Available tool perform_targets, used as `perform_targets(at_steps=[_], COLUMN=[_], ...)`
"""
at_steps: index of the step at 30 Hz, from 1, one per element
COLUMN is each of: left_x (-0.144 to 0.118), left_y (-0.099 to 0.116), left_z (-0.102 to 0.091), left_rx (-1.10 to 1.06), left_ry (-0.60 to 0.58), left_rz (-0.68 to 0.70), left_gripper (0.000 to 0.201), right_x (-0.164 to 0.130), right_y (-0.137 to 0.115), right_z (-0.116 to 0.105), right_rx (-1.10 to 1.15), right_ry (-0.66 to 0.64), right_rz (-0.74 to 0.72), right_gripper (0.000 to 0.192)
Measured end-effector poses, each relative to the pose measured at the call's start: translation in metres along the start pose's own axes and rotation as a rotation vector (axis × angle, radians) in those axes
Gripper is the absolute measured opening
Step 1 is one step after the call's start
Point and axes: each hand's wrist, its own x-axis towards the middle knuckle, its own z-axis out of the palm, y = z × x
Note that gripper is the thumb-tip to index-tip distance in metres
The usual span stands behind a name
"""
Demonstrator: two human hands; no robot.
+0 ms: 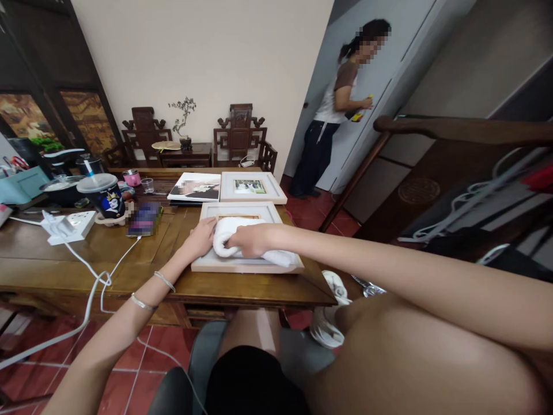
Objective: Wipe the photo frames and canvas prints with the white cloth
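A light wood picture frame lies flat on the wooden table in front of me. My right hand grips a folded white cloth, pressed onto the frame's face. One end of the cloth trails toward the frame's near right corner. My left hand lies on the frame's left side with its fingers stretched forward, their tips beside the cloth. The cloth and my right hand hide most of the picture inside. Just behind it lies a second frame holding a small photo, and to its left a photo print.
On the left of the wooden table are a lidded cup, a phone with its cable, and a white power strip. Carved chairs stand behind. A person stands by the wall at right.
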Motion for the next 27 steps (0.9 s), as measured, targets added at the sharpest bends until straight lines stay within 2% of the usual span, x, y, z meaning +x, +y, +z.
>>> perform_targets(at_steps=[6,11,16,22,25,27], left_x=[-0.001,-0.001,-0.001,-0.001,-0.001,-0.001], left_y=[0.000,-0.003,-0.008,-0.012,-0.011,-0.009], left_z=[0.003,0.001,0.003,0.004,0.002,0.000], left_rx=[0.025,0.042,0.034,0.031,0.024,0.016], left_ry=[0.005,0.002,0.037,0.055,0.070,0.059], left_rz=[-0.032,-0.015,0.009,0.021,0.014,0.021], left_gripper=[0.047,0.047,0.046,0.044,0.044,0.044], right_x=[0.024,0.042,0.031,-0.007,-0.014,-0.010], right_y=[0.042,0.060,0.039,-0.006,-0.019,-0.018], right_z=[0.049,0.051,0.035,0.001,-0.008,-0.005], right_rx=[-0.054,-0.050,-0.055,-0.020,-0.013,0.004], right_ry=[0.341,0.350,0.289,0.081,0.084,0.105], right_rz=[0.092,0.146,0.167,-0.018,-0.036,-0.006], right_gripper=[0.065,0.069,0.060,0.045,0.045,0.044])
